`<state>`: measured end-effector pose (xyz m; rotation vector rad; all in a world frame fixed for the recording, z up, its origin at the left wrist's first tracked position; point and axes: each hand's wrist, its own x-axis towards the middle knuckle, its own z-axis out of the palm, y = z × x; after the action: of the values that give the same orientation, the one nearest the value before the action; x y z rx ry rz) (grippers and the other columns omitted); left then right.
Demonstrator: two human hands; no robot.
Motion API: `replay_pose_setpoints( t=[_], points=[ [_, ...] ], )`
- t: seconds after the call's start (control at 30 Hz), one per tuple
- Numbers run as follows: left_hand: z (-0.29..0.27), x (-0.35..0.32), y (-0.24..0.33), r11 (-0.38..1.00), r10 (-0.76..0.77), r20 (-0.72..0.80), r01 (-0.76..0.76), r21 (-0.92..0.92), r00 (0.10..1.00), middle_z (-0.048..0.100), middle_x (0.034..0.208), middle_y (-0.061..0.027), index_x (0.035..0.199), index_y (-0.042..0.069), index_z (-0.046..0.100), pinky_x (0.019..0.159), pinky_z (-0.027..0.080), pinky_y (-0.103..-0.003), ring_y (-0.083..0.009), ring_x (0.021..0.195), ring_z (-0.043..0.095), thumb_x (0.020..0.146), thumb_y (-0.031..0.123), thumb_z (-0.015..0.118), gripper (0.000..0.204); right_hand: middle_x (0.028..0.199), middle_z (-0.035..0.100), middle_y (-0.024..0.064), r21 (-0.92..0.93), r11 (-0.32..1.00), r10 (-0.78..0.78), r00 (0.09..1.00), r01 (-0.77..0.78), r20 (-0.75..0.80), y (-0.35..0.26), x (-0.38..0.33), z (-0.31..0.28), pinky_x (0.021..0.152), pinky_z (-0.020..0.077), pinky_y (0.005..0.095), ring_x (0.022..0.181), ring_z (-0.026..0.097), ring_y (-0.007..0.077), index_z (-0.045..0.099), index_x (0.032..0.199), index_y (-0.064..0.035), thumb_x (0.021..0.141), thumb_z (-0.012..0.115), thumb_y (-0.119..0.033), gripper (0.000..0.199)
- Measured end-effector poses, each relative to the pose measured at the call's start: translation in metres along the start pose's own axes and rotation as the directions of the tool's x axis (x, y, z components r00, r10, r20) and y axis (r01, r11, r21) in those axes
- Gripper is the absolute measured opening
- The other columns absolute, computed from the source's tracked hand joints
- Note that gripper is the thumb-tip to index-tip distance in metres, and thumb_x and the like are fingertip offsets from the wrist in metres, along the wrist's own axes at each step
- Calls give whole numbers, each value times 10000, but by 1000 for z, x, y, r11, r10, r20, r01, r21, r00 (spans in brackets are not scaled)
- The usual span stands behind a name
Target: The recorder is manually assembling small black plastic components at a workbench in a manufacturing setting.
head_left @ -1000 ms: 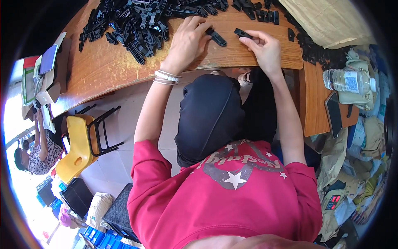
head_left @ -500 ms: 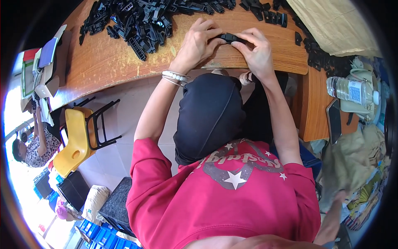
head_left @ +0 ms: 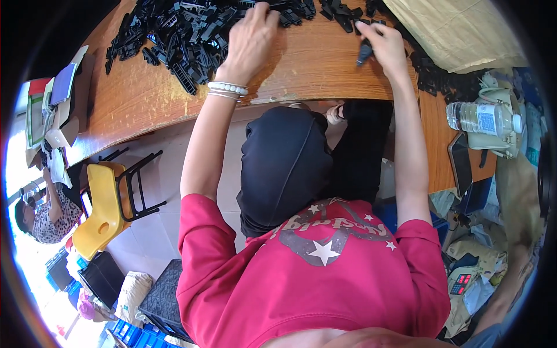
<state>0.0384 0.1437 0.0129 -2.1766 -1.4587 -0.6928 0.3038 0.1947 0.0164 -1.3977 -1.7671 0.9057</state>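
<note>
My left hand (head_left: 250, 43), with a white bead bracelet (head_left: 227, 88) at the wrist, reaches to the near right edge of a big pile of black plastic parts (head_left: 188, 43). Its fingers are bent and somewhat apart; nothing shows in them, though the fingertips are partly hidden. Over on the right, my right hand (head_left: 387, 49) pinches a small dark plastic part (head_left: 364, 53), which hangs tilted below the fingers and is slightly blurred. More black parts (head_left: 342, 13) lie just beyond that hand.
The wooden table (head_left: 313, 64) curves across the top. At right are scattered black pieces (head_left: 444, 84), a beige sheet (head_left: 458, 35), a clear bottle (head_left: 478, 118) and a phone (head_left: 460, 165). A yellow chair (head_left: 101, 211) stands left; another person (head_left: 55, 214) is at far left.
My hands were together on a black part near the table's front edge. They have parted: the left moved up-left to the pile, the right moved right, carrying a part.
</note>
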Motion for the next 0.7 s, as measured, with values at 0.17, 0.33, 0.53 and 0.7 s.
replay_pose_setpoints(
  t=[0.17, 0.33, 0.53, 0.7],
  points=[
    [2, -3, -8, 993, 28, 129, -43, 113, 991, 578, 947, -120, 831, 1, 611, 606, 560, -326, -228, 834, 649, 721, 32, 631, 117, 856, 713, 121, -663, 746, -119, 992, 60, -45, -6, 25, 29, 732, 519, 440, 867, 685, 325, 704, 969, -102, 851, 679, -360, 285],
    [-8, -7, 37, 975, 104, 190, -61, -216, 976, 589, 919, -110, 856, 26, 604, 576, 540, -324, -232, 679, 656, 749, 87, 647, 131, 810, 689, 127, -611, 774, -236, 971, 164, -39, 7, 20, 34, 687, 507, 435, 799, 665, 332, 682, 884, -84, 843, 697, -302, 222],
    [-20, -13, 34, 859, -150, 80, 170, -483, 986, 647, 913, -87, 926, 53, 686, 612, 531, -368, -282, 700, 662, 765, 370, 763, 364, 707, 648, 55, -100, 992, -44, 961, 74, 274, 0, -15, 12, 637, 460, 294, 670, 600, 124, 673, 852, 8, 862, 677, -245, 253],
    [-19, -19, 33, 803, -186, 213, 273, -529, 959, 648, 862, -85, 897, 29, 705, 637, 524, -363, -273, 721, 662, 764, 352, 770, 355, 622, 619, 31, -344, 934, 198, 940, -95, 277, -4, -15, -12, 594, 443, 268, 615, 581, 103, 706, 844, -4, 859, 684, -296, 293]
  ],
)
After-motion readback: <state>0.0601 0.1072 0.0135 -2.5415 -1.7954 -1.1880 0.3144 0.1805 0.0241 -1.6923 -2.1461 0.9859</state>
